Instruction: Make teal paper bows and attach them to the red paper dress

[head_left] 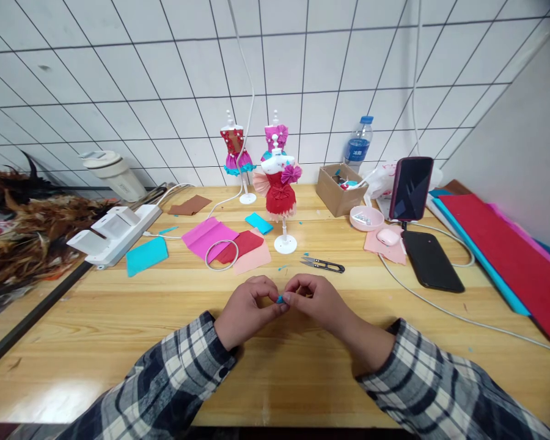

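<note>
Close together over the table, my left hand (252,308) and my right hand (316,300) both pinch a tiny blue piece of paper (280,299). Most of that piece is hidden by the fingertips. Just beyond the hands lie thread snips (323,264) with dark handles. Behind them stands a small white dress form (284,195) in a red paper dress with a magenta bow at its shoulder. To the left are sheets of magenta paper (209,235), red paper (245,245) and pale pink paper (253,260), with a silver ring (222,255) on top.
Two more dressed forms (238,153) stand by the tiled wall. A cardboard box (341,190), a pink bowl (366,218), an upright phone (411,188) and a black power bank (433,260) are at right. A white power strip (119,232) and feathers (32,238) lie left.
</note>
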{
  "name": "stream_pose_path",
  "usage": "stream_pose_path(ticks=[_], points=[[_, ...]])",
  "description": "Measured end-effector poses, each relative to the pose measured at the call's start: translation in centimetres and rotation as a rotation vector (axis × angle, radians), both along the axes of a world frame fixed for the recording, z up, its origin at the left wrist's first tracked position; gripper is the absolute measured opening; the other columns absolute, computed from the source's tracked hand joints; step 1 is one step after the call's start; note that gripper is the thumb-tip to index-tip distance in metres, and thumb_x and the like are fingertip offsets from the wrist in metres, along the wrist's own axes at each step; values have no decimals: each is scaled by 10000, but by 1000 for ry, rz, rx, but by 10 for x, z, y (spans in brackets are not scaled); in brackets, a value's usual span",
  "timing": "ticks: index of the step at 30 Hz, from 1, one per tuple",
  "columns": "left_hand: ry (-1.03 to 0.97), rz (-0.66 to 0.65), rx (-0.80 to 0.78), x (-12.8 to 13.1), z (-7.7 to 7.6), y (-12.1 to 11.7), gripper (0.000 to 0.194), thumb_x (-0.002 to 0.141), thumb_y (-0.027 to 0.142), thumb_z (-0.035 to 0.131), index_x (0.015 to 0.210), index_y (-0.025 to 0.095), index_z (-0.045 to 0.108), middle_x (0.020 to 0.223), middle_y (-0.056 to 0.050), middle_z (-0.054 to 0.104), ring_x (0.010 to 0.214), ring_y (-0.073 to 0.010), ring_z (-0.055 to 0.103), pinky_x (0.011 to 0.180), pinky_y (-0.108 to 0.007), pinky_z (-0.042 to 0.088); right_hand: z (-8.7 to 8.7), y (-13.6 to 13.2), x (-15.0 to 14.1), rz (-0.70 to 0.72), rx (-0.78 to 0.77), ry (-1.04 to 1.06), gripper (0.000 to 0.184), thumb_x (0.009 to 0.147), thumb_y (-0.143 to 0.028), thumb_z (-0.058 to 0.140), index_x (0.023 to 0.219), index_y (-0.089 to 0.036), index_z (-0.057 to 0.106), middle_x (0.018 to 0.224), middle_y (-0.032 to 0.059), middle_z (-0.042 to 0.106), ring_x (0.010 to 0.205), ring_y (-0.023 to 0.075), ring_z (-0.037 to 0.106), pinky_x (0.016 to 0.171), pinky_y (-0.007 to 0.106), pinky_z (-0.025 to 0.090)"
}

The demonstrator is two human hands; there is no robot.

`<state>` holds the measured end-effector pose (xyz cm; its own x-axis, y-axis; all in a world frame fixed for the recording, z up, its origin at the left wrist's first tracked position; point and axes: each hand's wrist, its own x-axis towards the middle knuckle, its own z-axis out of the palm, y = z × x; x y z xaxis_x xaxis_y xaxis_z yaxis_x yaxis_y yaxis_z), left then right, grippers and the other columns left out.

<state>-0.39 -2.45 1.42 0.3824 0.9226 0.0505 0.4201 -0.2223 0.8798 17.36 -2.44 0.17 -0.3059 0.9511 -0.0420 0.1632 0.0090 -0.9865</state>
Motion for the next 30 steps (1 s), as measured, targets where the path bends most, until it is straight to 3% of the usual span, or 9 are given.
stream_pose_path(ticks=[5,9,14,20,26,30], points=[[-22,43,-4,-2,0,2,178,759,329,692,679,173,659,749,-31,639,745,-165,589,718,-276,481,-3,2,1,27,-155,122,239,725,-388,668,827,-174,638,598,-40,539,484,76,412,428,196,357],[-17,54,-11,-3,-1,4,164,765,332,683,730,171,680,762,-36,649,759,-170,598,727,-278,481,-8,4,1,10,-205,131,267,702,-418,686,797,-176,621,546,-59,491,456,79,406,410,200,346],[-5,51,2,-3,-3,3,171,767,326,675,693,172,680,747,-44,642,770,-183,602,733,-289,479,-8,6,-3,-46,-130,119,211,706,-365,686,732,-166,622,536,-56,482,460,62,351,424,190,272],[-37,102,46,-2,-3,4,200,779,348,663,670,181,676,738,-40,643,736,-175,604,720,-284,490,-9,5,-8,-88,-114,187,268,675,-393,718,827,-179,664,603,-39,536,454,66,354,407,196,265],[-58,122,62,1,0,1,187,769,339,665,669,183,690,739,-43,646,734,-180,606,722,-292,496,-8,2,-10,-157,5,143,147,665,-305,705,747,-184,691,642,-22,549,517,87,389,489,220,318],[-76,103,7,0,-14,1,168,731,312,697,842,189,728,762,-36,633,743,-179,593,715,-296,492,1,9,-3,-182,53,132,148,695,-304,679,765,-174,683,667,-13,554,551,97,415,519,226,337]])
